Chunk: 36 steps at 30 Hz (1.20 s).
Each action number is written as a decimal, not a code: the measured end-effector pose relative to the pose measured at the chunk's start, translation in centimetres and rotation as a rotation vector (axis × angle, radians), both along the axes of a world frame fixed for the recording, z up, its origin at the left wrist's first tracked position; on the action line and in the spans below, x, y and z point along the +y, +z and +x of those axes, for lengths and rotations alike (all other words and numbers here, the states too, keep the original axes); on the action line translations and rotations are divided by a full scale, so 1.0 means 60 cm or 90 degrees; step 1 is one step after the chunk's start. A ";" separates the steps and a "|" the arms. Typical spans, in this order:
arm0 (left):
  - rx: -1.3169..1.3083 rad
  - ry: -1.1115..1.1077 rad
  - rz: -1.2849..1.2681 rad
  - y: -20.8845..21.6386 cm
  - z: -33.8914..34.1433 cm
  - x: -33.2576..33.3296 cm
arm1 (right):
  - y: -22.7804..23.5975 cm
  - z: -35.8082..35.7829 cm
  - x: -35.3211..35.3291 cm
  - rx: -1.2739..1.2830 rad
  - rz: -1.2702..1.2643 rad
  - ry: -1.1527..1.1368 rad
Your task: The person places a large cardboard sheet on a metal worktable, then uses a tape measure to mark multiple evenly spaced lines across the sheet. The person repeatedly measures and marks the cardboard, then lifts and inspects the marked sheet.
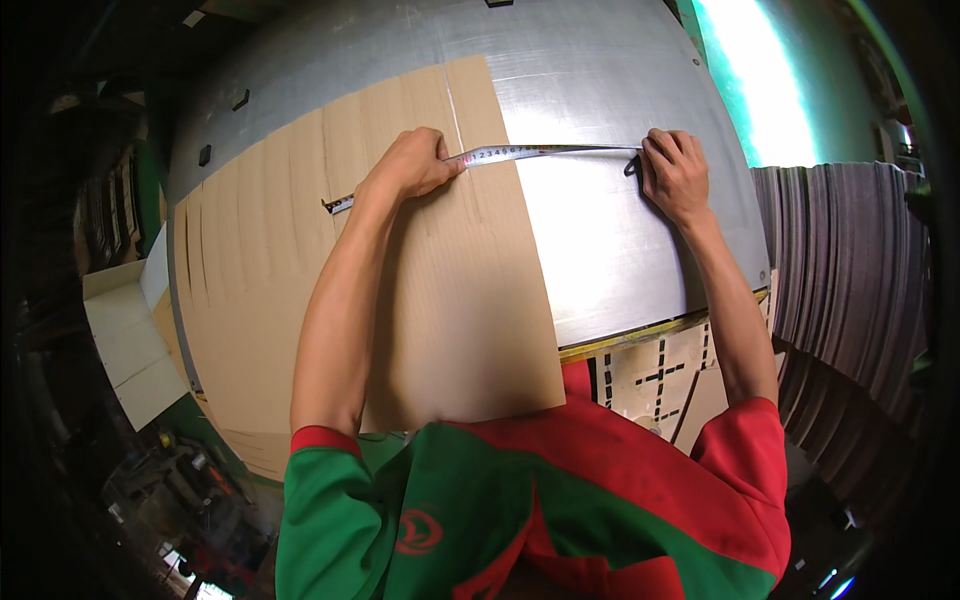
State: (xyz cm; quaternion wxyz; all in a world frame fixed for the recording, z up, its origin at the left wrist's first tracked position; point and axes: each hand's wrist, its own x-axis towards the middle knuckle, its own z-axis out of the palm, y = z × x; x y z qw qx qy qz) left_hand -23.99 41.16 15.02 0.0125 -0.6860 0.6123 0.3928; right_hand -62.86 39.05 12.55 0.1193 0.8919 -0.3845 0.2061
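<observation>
Extended tape measure (495,154), brown cardboard (460,290), metal table (610,230)

You wear this wide fisheye camera on your head, as the left one of a side-by-side pair. It looks steeply down from above your red-and-green shirt (480,480), which fills six o'clock, and faces out across the metal tabletop (610,240) toward twelve. Your left hand (412,165) shows at eleven and your right hand (677,180) at two, both near the lens. Straight edges bend toward the dark rim, as with the stack of sheets (845,265) at three o'clock.
</observation>
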 end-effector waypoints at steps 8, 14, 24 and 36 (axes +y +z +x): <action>0.004 -0.016 -0.004 -0.010 0.006 -0.003 | -0.005 -0.002 0.004 0.003 -0.014 -0.011; 0.003 0.007 0.033 0.007 -0.002 -0.005 | -0.004 0.002 0.008 0.001 -0.033 -0.022; 0.026 0.021 0.011 0.002 -0.002 -0.001 | -0.004 0.001 0.010 0.042 -0.005 -0.046; 0.046 0.045 0.036 0.009 -0.005 -0.012 | -0.004 -0.001 0.014 0.109 -0.032 -0.049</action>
